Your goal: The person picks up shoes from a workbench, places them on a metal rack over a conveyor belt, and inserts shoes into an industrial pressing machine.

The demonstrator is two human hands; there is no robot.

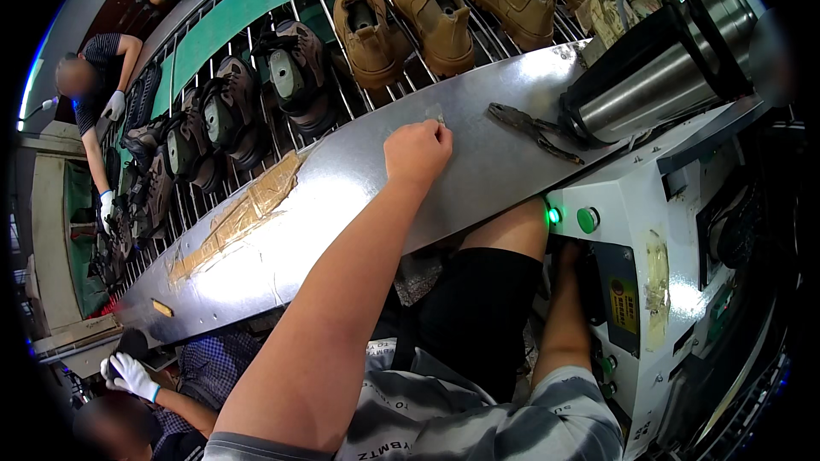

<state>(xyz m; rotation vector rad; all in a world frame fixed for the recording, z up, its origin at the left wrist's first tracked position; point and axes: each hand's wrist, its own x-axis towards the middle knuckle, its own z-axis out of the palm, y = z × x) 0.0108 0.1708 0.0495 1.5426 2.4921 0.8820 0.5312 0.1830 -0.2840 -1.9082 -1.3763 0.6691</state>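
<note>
My left hand is closed in a fist over the shiny metal ledge. A small clear scrap or glint shows at its fingertips, too small to make out. Right of this fist lie dark, worn pliers, apart from the hand. My right hand reaches down beside the white machine, below the ledge's edge, and its fingers are lost in shadow. Near it on the machine are a lit green button and a second green button.
Tan boots and dark grey shoes stand on a metal rod rack beyond the ledge. A steel tumbler leans at right. Brown tape covers part of the ledge. Gloved people work at left, one holding a dark item.
</note>
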